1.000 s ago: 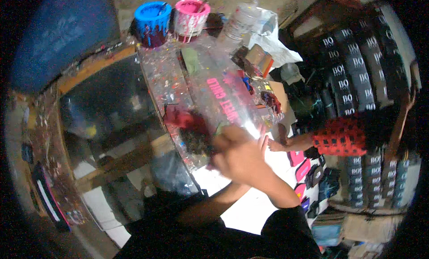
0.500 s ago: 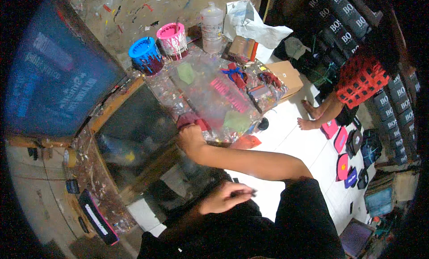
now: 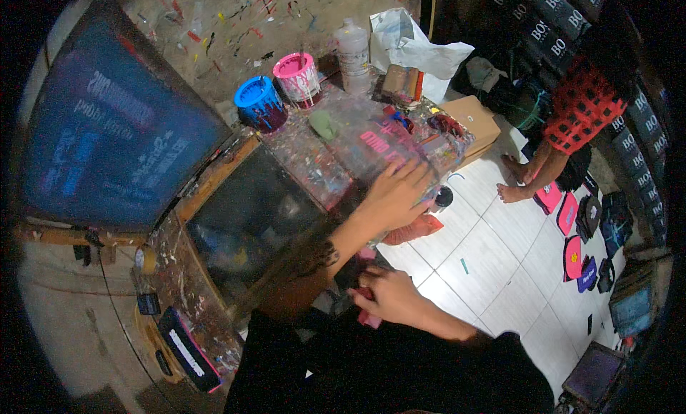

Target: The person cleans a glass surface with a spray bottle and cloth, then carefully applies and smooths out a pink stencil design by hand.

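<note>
My left hand point(image 3: 401, 191) lies with fingers stretched out over the near edge of a clear plastic sheet point(image 3: 351, 144) that bears pink lettering. Close to my lap, my right hand point(image 3: 393, 296) is closed around a crumpled pinkish-red cloth point(image 3: 369, 318). A green piece of cloth or paper point(image 3: 324, 125) lies at the sheet's left. Beyond it, on the paint-splattered table point(image 3: 300, 164), stand a blue paint tub point(image 3: 259, 103) and a pink paint tub point(image 3: 297, 78). Part of the lettering is hidden by my left fingers.
A raised blue printing screen point(image 3: 125, 128) stands at the left, beside a dark framed panel point(image 3: 250, 199). At the back are a plastic bottle point(image 3: 353, 56) and a cardboard box point(image 3: 468, 128). Another person's bare feet point(image 3: 516, 192) rest on the tiled floor, near several pink and black pouches point(image 3: 567, 214).
My right hand has drawn back from the table to my lap with the cloth. My left hand has moved from my lap up onto the plastic sheet. The view has shifted slightly.
</note>
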Tool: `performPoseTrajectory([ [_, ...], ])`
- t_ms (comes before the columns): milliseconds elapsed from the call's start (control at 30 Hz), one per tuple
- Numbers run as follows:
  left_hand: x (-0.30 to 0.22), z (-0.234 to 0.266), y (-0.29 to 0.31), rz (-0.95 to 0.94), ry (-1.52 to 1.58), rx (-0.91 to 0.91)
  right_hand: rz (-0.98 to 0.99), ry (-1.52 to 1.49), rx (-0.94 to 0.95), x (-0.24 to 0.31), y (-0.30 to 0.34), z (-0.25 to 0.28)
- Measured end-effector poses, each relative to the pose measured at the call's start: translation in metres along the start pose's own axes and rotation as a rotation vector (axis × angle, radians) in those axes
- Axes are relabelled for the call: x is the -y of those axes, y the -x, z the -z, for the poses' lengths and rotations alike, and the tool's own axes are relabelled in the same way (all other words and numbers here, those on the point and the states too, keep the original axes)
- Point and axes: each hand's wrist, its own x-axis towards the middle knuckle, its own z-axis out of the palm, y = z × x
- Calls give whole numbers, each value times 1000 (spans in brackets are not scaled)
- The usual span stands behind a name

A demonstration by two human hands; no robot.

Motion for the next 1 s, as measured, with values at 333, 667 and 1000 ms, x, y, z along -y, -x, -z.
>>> performPoseTrajectory([
  [333,-5,84,167,564,-150,-94,-500,-520,-357,-127,45,57],
  [667,-10,99,158,570,-77,-345,-404,-495,-315,-87,-51,67],
  [1000,-19,165,218,851,-341,-576,-149,-562,-109,-36,-58,80],
])
